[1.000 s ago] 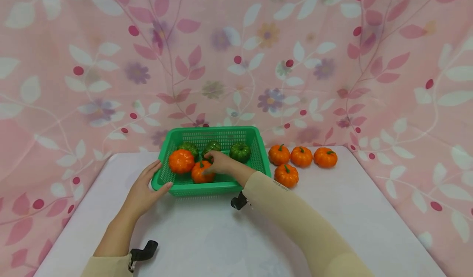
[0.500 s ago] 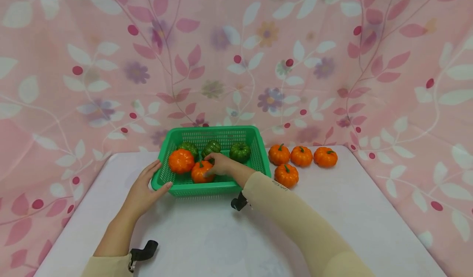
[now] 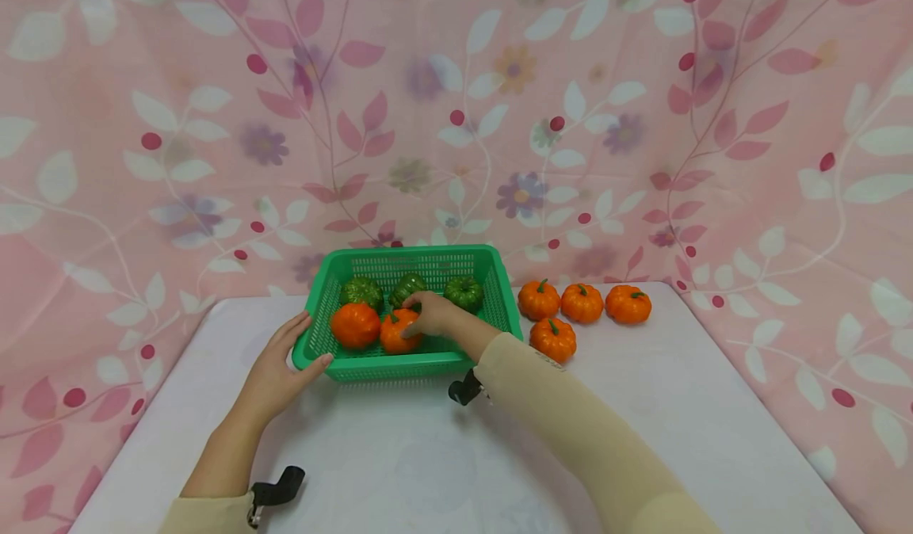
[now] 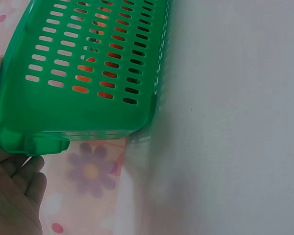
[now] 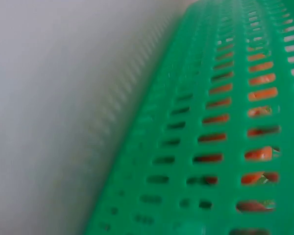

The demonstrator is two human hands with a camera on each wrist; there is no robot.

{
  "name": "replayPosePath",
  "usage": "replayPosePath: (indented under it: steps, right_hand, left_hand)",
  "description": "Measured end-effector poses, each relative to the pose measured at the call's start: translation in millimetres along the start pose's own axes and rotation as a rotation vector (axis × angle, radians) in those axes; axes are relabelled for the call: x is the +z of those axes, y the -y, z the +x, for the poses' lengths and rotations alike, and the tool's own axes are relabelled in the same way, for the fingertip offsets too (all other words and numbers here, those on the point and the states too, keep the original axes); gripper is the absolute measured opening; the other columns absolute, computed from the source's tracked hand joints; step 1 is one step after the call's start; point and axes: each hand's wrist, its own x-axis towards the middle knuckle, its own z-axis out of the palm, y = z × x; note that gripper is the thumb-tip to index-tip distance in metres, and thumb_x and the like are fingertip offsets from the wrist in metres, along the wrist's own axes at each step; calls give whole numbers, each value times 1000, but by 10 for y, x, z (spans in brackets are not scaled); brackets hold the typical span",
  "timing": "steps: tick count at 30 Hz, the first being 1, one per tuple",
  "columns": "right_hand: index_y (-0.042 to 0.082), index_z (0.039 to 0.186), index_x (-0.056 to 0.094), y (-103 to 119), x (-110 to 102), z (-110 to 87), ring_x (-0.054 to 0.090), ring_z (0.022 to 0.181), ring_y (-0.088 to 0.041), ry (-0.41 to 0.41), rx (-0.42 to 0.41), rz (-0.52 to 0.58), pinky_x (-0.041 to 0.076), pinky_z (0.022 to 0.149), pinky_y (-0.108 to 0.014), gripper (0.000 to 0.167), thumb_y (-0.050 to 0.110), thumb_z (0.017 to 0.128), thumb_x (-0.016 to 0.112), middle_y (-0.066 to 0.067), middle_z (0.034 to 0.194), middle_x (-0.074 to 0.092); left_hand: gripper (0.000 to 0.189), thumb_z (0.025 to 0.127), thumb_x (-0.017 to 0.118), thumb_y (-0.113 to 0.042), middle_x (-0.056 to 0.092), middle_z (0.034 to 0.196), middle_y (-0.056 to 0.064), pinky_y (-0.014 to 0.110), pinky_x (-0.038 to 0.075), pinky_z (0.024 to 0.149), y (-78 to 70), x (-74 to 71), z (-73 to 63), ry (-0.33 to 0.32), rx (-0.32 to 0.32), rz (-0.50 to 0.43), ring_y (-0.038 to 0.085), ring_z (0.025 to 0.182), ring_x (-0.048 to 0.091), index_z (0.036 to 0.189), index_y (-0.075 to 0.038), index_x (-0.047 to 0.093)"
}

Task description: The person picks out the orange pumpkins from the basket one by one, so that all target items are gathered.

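Note:
In the head view, a green plastic basket [image 3: 414,365] holds several small pumpkins. My right hand [image 3: 437,316] reaches over its front rim and grips an orange pumpkin [image 3: 398,334] with thumb and fingers. Left of that one sits another orange pumpkin [image 3: 355,326]. Behind them lie three green pumpkins: one at the left [image 3: 361,292], one in the middle [image 3: 408,287] and one at the right [image 3: 464,293]. My left hand [image 3: 274,371] touches the basket's front left corner, thumb on the front rim and fingers extended along the left side. The right wrist view shows only the basket wall, not the hand.
To the right of the basket, several orange pumpkins stand on the white table [image 3: 442,455]; three form a back row, including one in its middle [image 3: 582,303], and one sits in front [image 3: 552,340]. A pink floral cloth [image 3: 456,146] hangs behind the table.
The orange pumpkin at the left has dropped lower and slightly right, off the green one behind it. My right hand and its pumpkin have shifted slightly right. My left hand stays put.

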Motion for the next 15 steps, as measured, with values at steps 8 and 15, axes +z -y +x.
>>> replayPosePath:
  steps: [8,15]
  right_hand:
    - [12,142,54,-15,-186,-146,55,122,-32,-10,-39,-16,52,93,-44,61,16,87,80,-15,144,50]
    - [16,142,54,-20,-451,-378,58,115,-30,-41,-86,-8,54,91,-41,59,22,89,78,-16,136,55]
  left_hand:
    - [81,89,76,-36,31,160,14,70,30,107,-10,3,-3,0,-3,10,46,143,30,152,0,39]
    - [81,89,76,-35,32,160,14,70,30,107,-5,8,-4,-4,-5,12,46,142,31,152,-1,39]
